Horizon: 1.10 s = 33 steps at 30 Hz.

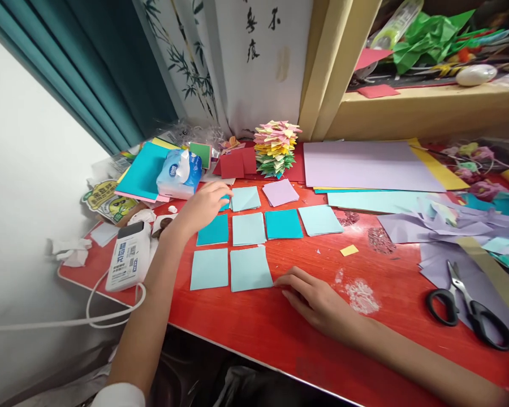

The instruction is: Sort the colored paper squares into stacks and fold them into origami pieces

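Observation:
Square paper pieces lie in rows on the red table. My left hand [206, 206] reaches over the back left one, a teal paper square [224, 204] mostly hidden beneath it; the fingers are stretched out and the thumb is out of sight. Beside its fingertips is a light blue paper square [246, 199]. My right hand [307, 294] rests on the table, fingers loosely bent and apart, holding nothing. Its index fingertip is at the corner of the front light blue square [250, 270]. A lilac paper square [280, 193] lies tilted at the back.
A folded-paper tower [275, 148] stands at the back, near red paper squares [232, 165]. Large lilac sheets [373, 165] lie back right. Black-handled scissors [466, 299] rest on paper scraps at right. Left are a tissue pack [179, 174] and a white corded box [129, 257].

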Tool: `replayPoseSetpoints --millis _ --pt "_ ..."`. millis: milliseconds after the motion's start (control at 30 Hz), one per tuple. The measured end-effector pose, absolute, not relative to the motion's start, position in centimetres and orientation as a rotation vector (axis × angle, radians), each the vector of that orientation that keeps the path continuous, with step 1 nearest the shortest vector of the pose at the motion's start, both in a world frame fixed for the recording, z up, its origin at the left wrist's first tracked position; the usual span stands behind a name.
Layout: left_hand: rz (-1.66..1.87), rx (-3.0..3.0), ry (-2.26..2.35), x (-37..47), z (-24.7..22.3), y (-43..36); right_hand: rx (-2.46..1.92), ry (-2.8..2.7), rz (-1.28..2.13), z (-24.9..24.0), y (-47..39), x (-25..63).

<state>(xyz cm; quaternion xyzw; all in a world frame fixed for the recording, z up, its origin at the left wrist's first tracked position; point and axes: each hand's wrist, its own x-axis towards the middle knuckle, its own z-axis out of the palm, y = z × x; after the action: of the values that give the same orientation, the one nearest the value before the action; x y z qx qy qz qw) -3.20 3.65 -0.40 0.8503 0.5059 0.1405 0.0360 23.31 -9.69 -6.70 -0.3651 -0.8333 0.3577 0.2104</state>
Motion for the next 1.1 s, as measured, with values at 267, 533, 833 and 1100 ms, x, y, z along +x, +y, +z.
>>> replayPoseSetpoints --millis 267,533,833,1100 --pt "0.179 2.314 1.719 -8.1 -4.4 7.4 -1.007 -2.312 0.992 -6.7 -9.5 23.2" --pt "0.169 2.262 1.72 -8.3 -4.3 6.9 -1.014 -2.296 1.009 -7.1 -9.6 23.3" --pt "0.26 2.33 1.624 -8.9 -4.9 7.4 -1.012 -2.278 1.028 -7.0 -9.5 23.2" --pt "0.307 2.334 1.603 -8.9 -5.1 7.5 -1.017 -2.276 1.046 -7.0 -9.4 23.2"
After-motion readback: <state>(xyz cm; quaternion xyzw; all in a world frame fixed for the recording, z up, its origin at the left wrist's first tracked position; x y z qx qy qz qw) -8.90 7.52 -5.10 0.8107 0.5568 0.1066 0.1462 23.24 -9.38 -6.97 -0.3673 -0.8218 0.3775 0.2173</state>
